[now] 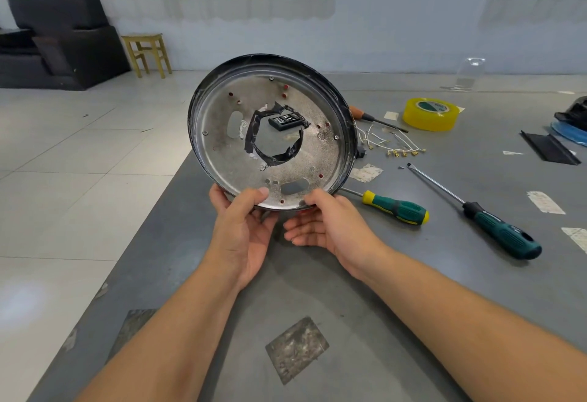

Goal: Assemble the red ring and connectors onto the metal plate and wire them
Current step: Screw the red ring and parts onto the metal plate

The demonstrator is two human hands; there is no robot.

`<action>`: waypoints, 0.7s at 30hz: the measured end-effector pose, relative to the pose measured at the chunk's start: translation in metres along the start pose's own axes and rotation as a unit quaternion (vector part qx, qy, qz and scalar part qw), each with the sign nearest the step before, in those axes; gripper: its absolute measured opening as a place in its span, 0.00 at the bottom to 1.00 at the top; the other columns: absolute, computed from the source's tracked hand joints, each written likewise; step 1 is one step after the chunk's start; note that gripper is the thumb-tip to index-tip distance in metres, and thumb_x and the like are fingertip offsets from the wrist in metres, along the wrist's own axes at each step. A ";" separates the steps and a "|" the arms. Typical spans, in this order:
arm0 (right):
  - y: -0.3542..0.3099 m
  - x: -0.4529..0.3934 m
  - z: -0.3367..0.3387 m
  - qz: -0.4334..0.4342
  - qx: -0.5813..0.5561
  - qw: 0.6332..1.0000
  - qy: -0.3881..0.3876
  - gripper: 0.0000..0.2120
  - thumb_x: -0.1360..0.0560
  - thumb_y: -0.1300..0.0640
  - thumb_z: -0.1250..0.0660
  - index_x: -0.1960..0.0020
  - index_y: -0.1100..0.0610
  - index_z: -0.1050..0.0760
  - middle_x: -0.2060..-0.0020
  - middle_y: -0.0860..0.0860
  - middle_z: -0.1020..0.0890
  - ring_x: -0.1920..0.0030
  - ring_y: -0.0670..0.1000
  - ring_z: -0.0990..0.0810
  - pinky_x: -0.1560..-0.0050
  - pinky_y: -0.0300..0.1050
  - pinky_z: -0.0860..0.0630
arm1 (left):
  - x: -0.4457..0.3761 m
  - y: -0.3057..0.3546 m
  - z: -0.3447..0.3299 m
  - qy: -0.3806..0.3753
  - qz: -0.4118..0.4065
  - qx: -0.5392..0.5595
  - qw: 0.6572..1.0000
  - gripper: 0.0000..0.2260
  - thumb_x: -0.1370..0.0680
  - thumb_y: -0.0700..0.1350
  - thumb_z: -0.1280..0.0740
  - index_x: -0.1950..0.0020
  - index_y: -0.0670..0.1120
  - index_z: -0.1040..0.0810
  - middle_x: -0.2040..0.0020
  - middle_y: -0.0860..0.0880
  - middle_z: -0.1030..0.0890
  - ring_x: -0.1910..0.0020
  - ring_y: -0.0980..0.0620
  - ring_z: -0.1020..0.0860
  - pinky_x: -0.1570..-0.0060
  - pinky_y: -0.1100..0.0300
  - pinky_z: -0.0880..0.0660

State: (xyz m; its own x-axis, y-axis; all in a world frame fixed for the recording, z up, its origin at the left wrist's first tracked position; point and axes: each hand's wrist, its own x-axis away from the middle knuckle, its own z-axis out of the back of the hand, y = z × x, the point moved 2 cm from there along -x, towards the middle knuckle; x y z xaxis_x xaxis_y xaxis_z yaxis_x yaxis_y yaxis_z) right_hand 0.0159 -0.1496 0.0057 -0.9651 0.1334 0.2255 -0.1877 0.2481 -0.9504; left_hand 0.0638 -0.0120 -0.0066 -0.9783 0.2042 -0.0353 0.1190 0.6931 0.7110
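Observation:
A round metal plate (219, 122) with a dark rim is held upright above the grey table, its shiny face towards me. Black tape lines its centre hole, and red shows through several small holes. My left hand (243, 227) grips the bottom edge, thumb on the face and fingers behind. My right hand (327, 220) holds the lower rim beside it, thumb on the edge, fingers under and behind. White wires with brass connectors (394, 146) lie on the table to the right of the plate. A small black part (284, 122) shows through the centre hole.
On the grey table (317, 290) to the right lie a yellow-green screwdriver (395, 208), a long dark-green screwdriver (482, 217), an orange-handled one (365, 115), a yellow tape roll (432, 113) and a black strip (549, 147). The table's left edge drops to a tiled floor.

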 end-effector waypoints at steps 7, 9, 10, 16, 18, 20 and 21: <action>0.001 -0.002 0.002 0.008 0.003 1.000 0.004 0.13 0.19 0.61 0.41 0.50 0.65 0.19 0.62 0.62 0.15 0.66 0.54 0.16 0.65 0.43 0.18 | 0.000 -0.003 0.003 0.013 0.004 -0.008 1.000 0.28 0.33 0.34 0.34 0.36 0.51 0.31 0.47 0.43 0.17 0.49 0.45 0.17 0.47 0.46 0.17; 0.002 -0.003 0.002 0.013 0.014 1.000 0.011 0.13 0.19 0.61 0.41 0.51 0.64 0.19 0.63 0.61 0.15 0.67 0.53 0.16 0.66 0.43 0.19 | 0.001 -0.004 0.003 0.023 -0.001 -0.021 1.000 0.29 0.32 0.34 0.34 0.31 0.49 0.30 0.43 0.41 0.17 0.46 0.42 0.17 0.43 0.43 0.19; 0.003 -0.003 0.002 0.016 0.020 1.000 0.015 0.13 0.19 0.60 0.41 0.52 0.64 0.19 0.63 0.60 0.15 0.67 0.53 0.16 0.67 0.42 0.19 | 0.003 -0.004 0.002 0.030 -0.007 -0.029 0.999 0.30 0.31 0.34 0.34 0.29 0.48 0.31 0.41 0.40 0.17 0.45 0.41 0.17 0.43 0.42 0.19; 0.006 -0.006 0.001 0.024 0.029 0.998 0.042 0.12 0.19 0.60 0.40 0.50 0.64 0.19 0.65 0.59 0.16 0.69 0.52 0.17 0.70 0.41 0.22 | 0.006 -0.007 -0.002 0.078 -0.009 -0.077 0.994 0.19 0.16 0.34 0.37 0.25 0.42 0.30 0.35 0.39 0.17 0.37 0.39 0.17 0.54 0.53 0.15; 0.006 -0.008 0.002 0.024 0.030 0.998 0.042 0.11 0.19 0.60 0.39 0.48 0.65 0.20 0.65 0.59 0.16 0.69 0.53 0.17 0.70 0.41 0.22 | 0.006 -0.008 -0.004 0.082 0.002 -0.080 0.993 0.19 0.16 0.34 0.37 0.25 0.40 0.29 0.35 0.39 0.17 0.38 0.41 0.17 0.54 0.55 0.16; 0.007 -0.008 0.003 0.027 0.031 0.998 0.040 0.11 0.19 0.60 0.38 0.44 0.65 0.20 0.65 0.59 0.16 0.68 0.53 0.16 0.69 0.41 0.21 | 0.007 -0.008 -0.004 0.083 0.012 -0.082 0.993 0.18 0.16 0.34 0.35 0.26 0.39 0.27 0.36 0.40 0.16 0.40 0.43 0.16 0.52 0.55 0.15; 0.007 -0.009 0.003 0.031 0.031 0.998 0.038 0.11 0.18 0.59 0.37 0.43 0.65 0.21 0.65 0.59 0.16 0.68 0.53 0.16 0.69 0.41 0.20 | 0.008 -0.008 -0.004 0.082 0.015 -0.084 0.993 0.18 0.17 0.34 0.35 0.26 0.39 0.27 0.37 0.40 0.16 0.40 0.44 0.15 0.51 0.54 0.15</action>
State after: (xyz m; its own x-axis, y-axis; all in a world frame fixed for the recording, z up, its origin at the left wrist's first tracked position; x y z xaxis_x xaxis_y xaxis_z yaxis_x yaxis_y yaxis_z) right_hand 0.0225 -0.1518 -0.0035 -0.9587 0.2204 0.1798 -0.1417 0.1782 -0.9737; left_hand 0.0548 -0.0186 -0.0096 -0.9910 0.0981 0.0914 0.1309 0.5607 0.8176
